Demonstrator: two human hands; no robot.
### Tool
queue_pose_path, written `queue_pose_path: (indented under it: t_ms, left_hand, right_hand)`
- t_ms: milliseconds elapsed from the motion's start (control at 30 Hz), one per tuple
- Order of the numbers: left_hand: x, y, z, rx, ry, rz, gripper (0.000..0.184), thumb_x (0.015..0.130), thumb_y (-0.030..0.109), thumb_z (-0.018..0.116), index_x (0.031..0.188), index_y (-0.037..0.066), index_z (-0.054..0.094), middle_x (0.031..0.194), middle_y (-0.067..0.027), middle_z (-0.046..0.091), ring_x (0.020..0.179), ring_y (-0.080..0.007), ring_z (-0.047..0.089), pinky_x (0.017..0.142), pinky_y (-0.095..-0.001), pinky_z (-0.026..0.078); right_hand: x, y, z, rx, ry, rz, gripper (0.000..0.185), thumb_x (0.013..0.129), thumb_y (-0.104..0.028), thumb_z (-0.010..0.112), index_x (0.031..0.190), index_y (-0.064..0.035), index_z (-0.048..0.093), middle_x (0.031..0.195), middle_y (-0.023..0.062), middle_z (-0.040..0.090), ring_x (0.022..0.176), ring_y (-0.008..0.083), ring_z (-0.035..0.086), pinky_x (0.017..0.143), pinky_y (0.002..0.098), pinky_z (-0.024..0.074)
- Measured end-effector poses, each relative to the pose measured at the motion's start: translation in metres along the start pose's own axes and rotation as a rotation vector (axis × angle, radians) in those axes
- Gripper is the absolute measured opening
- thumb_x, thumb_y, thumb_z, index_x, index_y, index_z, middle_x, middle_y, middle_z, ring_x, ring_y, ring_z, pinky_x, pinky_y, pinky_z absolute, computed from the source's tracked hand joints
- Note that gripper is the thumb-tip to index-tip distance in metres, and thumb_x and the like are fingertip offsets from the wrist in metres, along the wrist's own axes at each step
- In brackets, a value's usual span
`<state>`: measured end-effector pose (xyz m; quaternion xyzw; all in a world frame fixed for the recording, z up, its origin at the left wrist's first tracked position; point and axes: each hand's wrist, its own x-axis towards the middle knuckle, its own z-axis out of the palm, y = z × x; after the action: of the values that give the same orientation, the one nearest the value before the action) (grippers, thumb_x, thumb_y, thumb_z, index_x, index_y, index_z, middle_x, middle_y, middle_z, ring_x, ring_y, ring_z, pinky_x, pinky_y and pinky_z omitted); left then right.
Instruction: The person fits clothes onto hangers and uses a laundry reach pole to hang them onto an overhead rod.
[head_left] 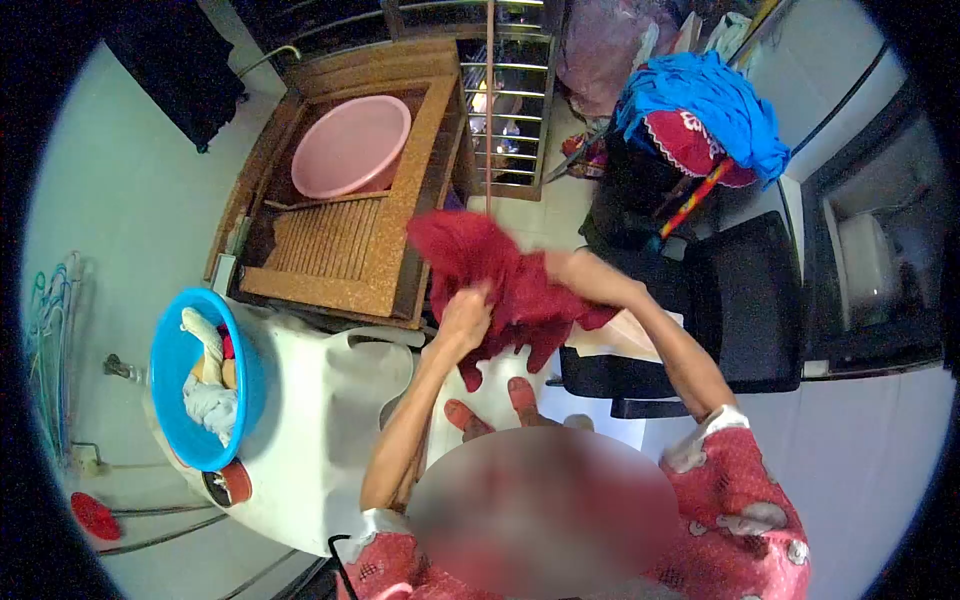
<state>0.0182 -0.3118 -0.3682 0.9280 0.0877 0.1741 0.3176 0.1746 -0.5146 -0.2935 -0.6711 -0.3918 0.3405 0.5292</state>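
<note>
A dark red cloth garment (505,290) hangs in front of me between my two hands, bunched at the top and with loose ends dangling above the floor. My left hand (467,318) is closed in a fist on its left side. On the other side, my right hand (588,277) grips the fabric too, though motion blurs its fingers. Folds of cloth hide parts of both hands' fingertips.
To the left, a blue basin (243,400) with light-coloured clothes stands on a white washing machine (300,440). A pink basin (350,150) sits in the brown sink with a ridged washboard (325,240). Blue cloth (700,100) lies piled at back right, behind a black surface (745,300).
</note>
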Motion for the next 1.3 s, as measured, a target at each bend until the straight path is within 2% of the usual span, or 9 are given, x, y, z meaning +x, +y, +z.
queue_pose_path:
  t_ms: [33,167,333,433,533,700,767,1100,1300]
  left_hand:
    - [-0.011,-0.043,0.024,-0.051,-0.098,-0.145,0.026,0.078,0.010,0.060,0.100,-0.002,0.062,0.097,-0.0154,0.064,0.092,-0.0261,0.060,0.084,-0.0377,0.045]
    - [0.047,0.040,-0.116,-0.544,0.055,-0.378,0.027,0.085,0.011,0.045,0.102,-0.003,0.060,0.089,-0.0108,0.064,0.076,-0.0207,0.058,0.073,-0.0340,0.046]
    - [0.054,0.039,-0.135,0.340,0.470,0.049,0.027,0.077,-0.003,0.047,0.099,0.001,0.061,0.085,-0.0151,0.058,0.083,-0.0273,0.055,0.078,-0.0356,0.043]
    - [0.041,0.018,-0.133,0.042,0.391,-0.035,0.033,0.073,-0.009,0.046,0.100,0.002,0.062,0.086,-0.0151,0.056,0.087,-0.0292,0.054,0.081,-0.0372,0.042]
    - [0.035,0.027,-0.130,-0.809,0.317,-0.630,0.033,0.074,-0.013,0.044,0.099,-0.001,0.061,0.095,-0.0157,0.060,0.086,-0.0255,0.059,0.079,-0.0379,0.049]
    - [0.025,0.027,-0.129,-1.474,0.198,-0.792,0.036,0.076,-0.007,0.049,0.110,-0.002,0.057,0.100,-0.0152,0.063,0.086,-0.0217,0.062,0.080,-0.0357,0.052]
    - [0.023,0.038,-0.131,-1.206,0.040,-0.610,0.038,0.078,0.011,0.060,0.113,-0.003,0.056,0.102,-0.0126,0.063,0.087,-0.0187,0.062,0.080,-0.0318,0.051]
    - [-0.005,0.009,-0.106,-0.224,0.275,-0.283,0.037,0.088,0.033,0.056,0.089,-0.003,0.063,0.074,-0.0049,0.063,0.067,-0.0114,0.054,0.065,-0.0320,0.047]
    - [-0.024,0.012,-0.129,-1.002,0.399,-0.572,0.039,0.090,0.035,0.055,0.097,-0.002,0.063,0.083,-0.0029,0.063,0.072,-0.0116,0.056,0.067,-0.0283,0.047]
  right_hand:
    - [0.007,0.027,-0.008,-0.864,-0.130,-0.059,0.024,0.085,-0.014,0.050,0.101,0.0014,0.059,0.093,0.0108,0.066,0.087,0.0237,0.062,0.080,0.0342,0.0483]
    - [0.030,-0.047,-0.044,-0.224,0.413,-0.098,0.023,0.087,-0.015,0.049,0.097,0.0023,0.061,0.082,0.0069,0.064,0.071,0.0141,0.058,0.062,0.0295,0.0467]
    - [0.043,-0.062,-0.030,0.072,0.391,-0.036,0.022,0.088,-0.018,0.050,0.098,-0.0010,0.061,0.073,-0.0005,0.055,0.062,0.0071,0.050,0.053,0.0221,0.0387]
    - [0.044,-0.073,-0.010,-0.113,0.430,-0.197,0.022,0.086,-0.017,0.051,0.097,-0.0010,0.061,0.073,-0.0002,0.056,0.068,0.0104,0.053,0.063,0.0246,0.0423]
    - [0.050,-0.082,0.000,-0.637,0.600,-0.421,0.019,0.085,-0.014,0.051,0.095,-0.0029,0.063,0.084,0.0020,0.061,0.075,0.0131,0.056,0.070,0.0265,0.0439]
    - [0.061,-0.069,0.006,0.493,0.484,0.054,0.020,0.085,-0.006,0.047,0.099,0.0015,0.060,0.092,0.0072,0.063,0.083,0.0146,0.060,0.079,0.0267,0.0466]
    - [0.066,-0.067,0.007,0.698,0.466,0.105,0.020,0.085,-0.005,0.046,0.099,0.0017,0.059,0.093,0.0076,0.063,0.084,0.0151,0.060,0.079,0.0276,0.0472]
    - [0.099,-0.040,-0.016,-0.201,-0.154,0.104,0.011,0.059,0.000,0.061,0.070,0.0010,0.061,0.066,0.0033,0.059,0.059,0.0115,0.054,0.055,0.0248,0.0432]
    - [0.163,0.001,-0.026,-0.292,-0.532,0.495,0.023,0.069,-0.008,0.070,0.090,0.0007,0.067,0.070,0.0046,0.063,0.055,0.0105,0.055,0.052,0.0239,0.0442]
